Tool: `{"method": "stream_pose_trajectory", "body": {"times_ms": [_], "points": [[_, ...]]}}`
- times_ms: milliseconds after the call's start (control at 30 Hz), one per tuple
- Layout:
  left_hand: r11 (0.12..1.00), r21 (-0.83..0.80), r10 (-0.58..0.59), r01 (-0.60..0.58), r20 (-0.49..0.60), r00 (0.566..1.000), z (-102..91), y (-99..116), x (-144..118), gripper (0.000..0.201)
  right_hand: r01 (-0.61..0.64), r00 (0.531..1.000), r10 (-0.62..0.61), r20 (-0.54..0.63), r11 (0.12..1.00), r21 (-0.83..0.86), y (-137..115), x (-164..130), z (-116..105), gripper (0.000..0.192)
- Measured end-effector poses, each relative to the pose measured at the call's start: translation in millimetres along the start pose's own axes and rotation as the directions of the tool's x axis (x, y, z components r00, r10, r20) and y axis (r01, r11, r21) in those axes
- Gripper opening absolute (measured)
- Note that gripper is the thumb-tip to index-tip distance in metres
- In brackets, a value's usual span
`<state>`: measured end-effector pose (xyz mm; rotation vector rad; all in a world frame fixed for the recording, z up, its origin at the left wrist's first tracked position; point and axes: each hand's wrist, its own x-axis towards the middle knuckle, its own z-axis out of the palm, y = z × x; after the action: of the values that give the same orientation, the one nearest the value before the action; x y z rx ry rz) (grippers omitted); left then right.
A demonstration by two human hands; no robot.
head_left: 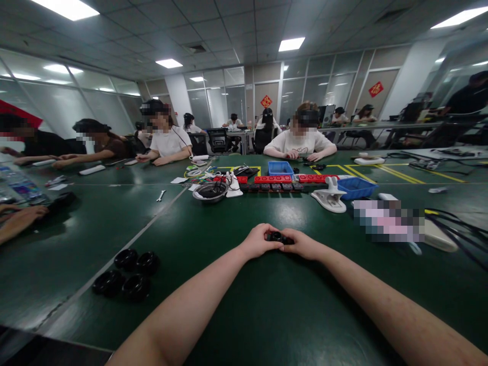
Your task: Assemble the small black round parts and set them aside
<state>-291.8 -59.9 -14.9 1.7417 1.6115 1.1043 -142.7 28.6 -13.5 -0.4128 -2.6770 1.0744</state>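
My left hand (259, 241) and my right hand (304, 245) meet over the green table in front of me. Their fingers are closed around a small black part with a round opening (277, 236), one hand on each side. Much of the part is hidden by my fingers, so its exact kind cannot be made out. To the left of my forearm, several glossy black ring-shaped parts (136, 287) lie grouped on the table.
Beyond my hands run red-and-black power strips (272, 179), with a metal bowl (209, 192), a white clamp stand (331, 197) and a blue tray (356, 189). A wrench (161, 196) lies left. Cables and a pale device (440, 235) are right. People sit around the table.
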Motion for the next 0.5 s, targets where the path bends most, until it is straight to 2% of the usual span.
{"method": "stream_pose_trajectory", "body": {"times_ms": [367,500], "points": [[0.997,0.071,0.021,-0.020,-0.019,1.000,1.8,-4.2,1.1,0.040,0.008,1.000,-0.008,0.004,1.000,0.014,3.1,0.8,1.2,0.028],[0.998,0.060,0.027,-0.026,-0.025,0.999,3.0,-5.0,1.2,0.041,-0.003,1.000,0.003,-0.006,1.000,-0.002,4.8,0.4,2.4,0.023]]}}
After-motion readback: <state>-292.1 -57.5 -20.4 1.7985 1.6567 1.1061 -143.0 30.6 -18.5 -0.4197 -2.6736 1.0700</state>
